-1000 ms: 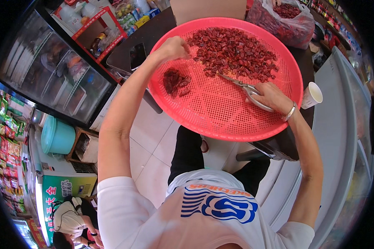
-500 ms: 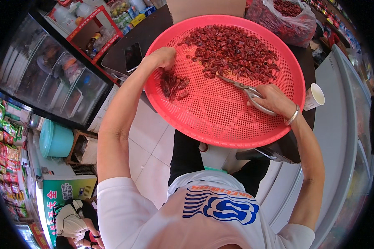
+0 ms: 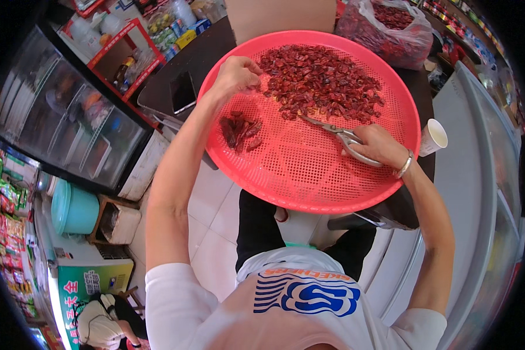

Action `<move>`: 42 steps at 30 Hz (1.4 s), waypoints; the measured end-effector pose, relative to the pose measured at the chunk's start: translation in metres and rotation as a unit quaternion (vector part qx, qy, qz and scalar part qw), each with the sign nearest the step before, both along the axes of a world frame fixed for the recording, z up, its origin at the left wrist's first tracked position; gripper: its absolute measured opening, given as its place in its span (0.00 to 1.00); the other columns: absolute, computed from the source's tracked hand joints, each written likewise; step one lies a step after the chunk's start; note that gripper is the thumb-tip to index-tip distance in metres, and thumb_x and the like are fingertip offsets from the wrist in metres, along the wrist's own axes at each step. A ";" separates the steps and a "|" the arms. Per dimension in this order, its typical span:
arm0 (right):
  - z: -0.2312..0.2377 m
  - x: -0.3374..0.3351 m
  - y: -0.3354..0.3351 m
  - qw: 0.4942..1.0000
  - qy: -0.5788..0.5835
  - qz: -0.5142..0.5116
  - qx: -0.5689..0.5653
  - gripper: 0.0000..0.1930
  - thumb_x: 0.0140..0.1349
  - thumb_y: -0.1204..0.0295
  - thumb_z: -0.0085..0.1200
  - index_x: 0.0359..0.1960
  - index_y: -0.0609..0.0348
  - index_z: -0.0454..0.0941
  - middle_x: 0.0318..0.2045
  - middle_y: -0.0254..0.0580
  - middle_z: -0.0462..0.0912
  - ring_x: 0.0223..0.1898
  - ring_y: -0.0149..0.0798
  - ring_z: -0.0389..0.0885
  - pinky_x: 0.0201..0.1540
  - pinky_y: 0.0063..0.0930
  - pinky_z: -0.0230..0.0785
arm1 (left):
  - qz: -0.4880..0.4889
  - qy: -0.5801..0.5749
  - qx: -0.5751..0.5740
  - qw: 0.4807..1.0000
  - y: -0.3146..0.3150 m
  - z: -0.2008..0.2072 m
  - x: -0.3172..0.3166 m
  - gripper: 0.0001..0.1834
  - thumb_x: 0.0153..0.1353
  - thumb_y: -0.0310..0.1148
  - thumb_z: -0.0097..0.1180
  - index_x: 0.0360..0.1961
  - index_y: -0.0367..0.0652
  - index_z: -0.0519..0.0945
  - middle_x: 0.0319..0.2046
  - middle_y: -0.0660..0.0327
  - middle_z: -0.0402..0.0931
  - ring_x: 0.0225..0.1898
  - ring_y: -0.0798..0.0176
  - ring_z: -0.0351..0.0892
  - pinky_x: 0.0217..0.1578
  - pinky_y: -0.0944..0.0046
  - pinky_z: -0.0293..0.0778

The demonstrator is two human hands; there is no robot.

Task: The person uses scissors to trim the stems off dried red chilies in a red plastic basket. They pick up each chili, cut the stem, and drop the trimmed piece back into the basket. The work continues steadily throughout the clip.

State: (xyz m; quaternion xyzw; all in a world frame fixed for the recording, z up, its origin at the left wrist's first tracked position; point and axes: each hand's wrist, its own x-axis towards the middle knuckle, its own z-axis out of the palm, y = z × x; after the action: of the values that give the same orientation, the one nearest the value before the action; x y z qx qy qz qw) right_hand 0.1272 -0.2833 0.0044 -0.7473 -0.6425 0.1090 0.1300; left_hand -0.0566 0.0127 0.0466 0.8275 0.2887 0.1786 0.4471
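A large round pink-red mesh tray [image 3: 309, 175] spreads before me. Cut dried red chili pieces [image 3: 324, 81] form a wide heap over its far part, with some yellow seeds among them. A small pile of longer dried chilies [image 3: 239, 132] lies at the left side. My right hand [image 3: 380, 146] grips a pair of scissors [image 3: 328, 126], the blades pointing left at the heap's near edge. Above the left part of the tray, beside the heap, is my left hand [image 3: 237, 74]; its fingers are bent together, and what they hold, if anything, is too small to make out.
A dark table [image 3: 207, 49] bears the tray, a phone [image 3: 183, 92] and a clear bag of dried chilies [image 3: 385, 35]. A paper cup [image 3: 434, 137] stands by the tray's right rim. A freezer [image 3: 469, 175] is at the right, a glass-door fridge [image 3: 70, 105] at the left. Another person sits lower left.
My left hand has moved from above the small chili pile to the right, toward the cut heap. The right hand and scissors keep nearly the same place over the tray; the view has shifted slightly.
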 end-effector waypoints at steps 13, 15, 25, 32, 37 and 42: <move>-0.004 0.002 0.002 0.997 0.062 -0.047 0.020 0.24 0.55 0.53 0.54 0.24 0.69 0.76 0.21 0.59 0.76 0.24 0.53 0.77 0.30 0.44 0.67 | 0.033 -0.231 -0.343 0.910 -0.020 -0.025 0.021 0.11 0.58 0.17 0.49 0.43 0.24 0.72 0.40 0.49 0.73 0.39 0.55 0.79 0.41 0.64 0.82; 0.003 -0.005 0.005 0.993 0.093 -0.064 0.023 0.23 0.56 0.54 0.55 0.24 0.68 0.76 0.18 0.51 0.75 0.21 0.45 0.75 0.26 0.39 0.65 | 0.033 -0.243 -0.374 0.894 -0.014 -0.030 0.020 0.11 0.59 0.16 0.48 0.43 0.23 0.72 0.42 0.49 0.72 0.42 0.54 0.78 0.43 0.64 0.81; 0.007 -0.048 0.028 0.867 0.471 -0.165 0.013 0.22 0.59 0.49 0.55 0.25 0.58 0.76 0.13 0.26 0.67 0.14 0.20 0.64 0.15 0.17 0.53 | 0.023 -0.230 -0.433 0.871 -0.011 -0.041 0.030 0.09 0.61 0.17 0.46 0.42 0.26 0.73 0.37 0.49 0.73 0.34 0.59 0.78 0.35 0.67 0.82; 0.011 -0.065 0.041 0.852 0.507 -0.128 -0.038 0.21 0.60 0.48 0.53 0.25 0.53 0.67 0.16 0.27 0.64 0.15 0.22 0.63 0.14 0.16 0.52 | 0.064 -0.217 -0.448 0.865 -0.013 -0.041 0.032 0.08 0.62 0.19 0.47 0.42 0.29 0.74 0.35 0.51 0.74 0.32 0.61 0.77 0.31 0.68 0.80; 0.006 -0.060 0.040 0.834 0.532 -0.139 -0.042 0.21 0.60 0.48 0.53 0.26 0.53 0.67 0.17 0.27 0.65 0.16 0.22 0.64 0.14 0.16 0.54 | 0.068 -0.203 -0.439 0.873 -0.016 -0.042 0.033 0.09 0.63 0.20 0.46 0.44 0.30 0.72 0.38 0.53 0.73 0.36 0.62 0.76 0.35 0.70 0.79; 0.005 -0.062 0.042 0.841 0.521 -0.142 -0.027 0.22 0.60 0.47 0.52 0.26 0.53 0.67 0.18 0.26 0.65 0.17 0.22 0.65 0.15 0.16 0.55 | 0.040 -0.214 -0.461 0.860 -0.018 -0.042 0.032 0.08 0.62 0.20 0.47 0.43 0.29 0.72 0.38 0.52 0.73 0.36 0.62 0.76 0.36 0.69 0.79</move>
State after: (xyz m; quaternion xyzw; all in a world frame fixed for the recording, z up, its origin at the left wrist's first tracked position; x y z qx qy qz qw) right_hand 0.0655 -0.2418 0.0091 -0.6670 -0.3634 0.4799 0.4391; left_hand -0.0242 -0.0051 0.0047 0.4557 0.2685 0.2158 0.8208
